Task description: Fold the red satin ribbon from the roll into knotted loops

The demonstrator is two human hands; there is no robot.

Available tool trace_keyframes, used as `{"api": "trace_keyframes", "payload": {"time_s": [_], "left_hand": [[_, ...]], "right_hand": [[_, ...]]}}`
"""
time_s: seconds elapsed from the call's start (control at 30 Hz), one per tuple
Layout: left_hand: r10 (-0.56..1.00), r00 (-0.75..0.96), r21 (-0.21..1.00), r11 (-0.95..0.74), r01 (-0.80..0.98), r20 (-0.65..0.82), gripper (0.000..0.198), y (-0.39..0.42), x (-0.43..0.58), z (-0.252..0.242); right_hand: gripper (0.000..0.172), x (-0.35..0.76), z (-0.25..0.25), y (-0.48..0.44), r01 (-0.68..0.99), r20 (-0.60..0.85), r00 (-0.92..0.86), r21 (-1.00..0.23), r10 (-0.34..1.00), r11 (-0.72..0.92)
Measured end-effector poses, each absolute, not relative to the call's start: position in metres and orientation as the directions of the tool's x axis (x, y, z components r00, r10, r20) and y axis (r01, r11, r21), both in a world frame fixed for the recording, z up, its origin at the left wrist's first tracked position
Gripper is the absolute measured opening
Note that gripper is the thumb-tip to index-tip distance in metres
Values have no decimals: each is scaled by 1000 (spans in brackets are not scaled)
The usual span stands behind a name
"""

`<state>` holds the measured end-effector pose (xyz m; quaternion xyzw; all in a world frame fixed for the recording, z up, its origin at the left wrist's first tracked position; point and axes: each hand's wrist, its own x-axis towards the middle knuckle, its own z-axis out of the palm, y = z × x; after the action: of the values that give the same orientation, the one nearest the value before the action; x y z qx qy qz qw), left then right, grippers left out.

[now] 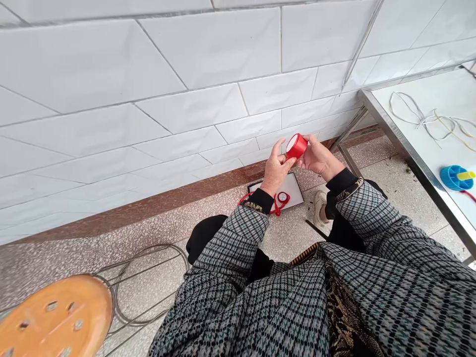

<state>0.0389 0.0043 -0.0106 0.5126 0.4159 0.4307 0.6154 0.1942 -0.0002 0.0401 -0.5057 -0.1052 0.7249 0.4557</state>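
A roll of red ribbon (pixel 297 146) with a white side face is held up between both hands, above the floor near the tiled wall. My left hand (pixel 275 168) pinches the near lower edge of the roll, its index finger raised beside the white face. From the right, my right hand (pixel 316 158) grips the far side of the roll, with some of its fingers hidden. Below them a white board with a dark edge (pixel 295 191) lies on the floor. On it rest a small round red-and-white piece (pixel 283 197) and a red cord (pixel 277 210).
To the right stands a metal-framed table (pixel 394 116) with loose pale wires (pixel 427 119) and a blue spool (pixel 451 177) with a yellow peg. An orange stool (pixel 63 317) with metal legs lies at the lower left. White tiled wall (pixel 208 54) runs along the front.
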Motion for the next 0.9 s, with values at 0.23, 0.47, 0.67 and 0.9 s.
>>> {"api": "trace_keyframes", "payload": {"time_s": [0.23, 0.47, 0.67, 0.9], "left_hand": [[941, 337, 996, 58, -67, -32, 61, 7, 28, -6], [878, 474, 998, 63, 29, -69, 89, 15, 15, -7], [777, 628, 998, 30, 50, -55, 96, 17, 8, -4], [771, 627, 974, 210, -83, -113, 124, 20, 7, -10]], "right_hand": [[34, 199, 41, -1, -414, -648, -124, -655, 752, -632], [37, 198, 44, -2, -269, -641, -143, -708, 754, -653], [35, 196, 51, -7, -186, -620, -171, -743, 766, -643], [52, 200, 47, -11, -89, -579, -192, -794, 792, -602]]}}
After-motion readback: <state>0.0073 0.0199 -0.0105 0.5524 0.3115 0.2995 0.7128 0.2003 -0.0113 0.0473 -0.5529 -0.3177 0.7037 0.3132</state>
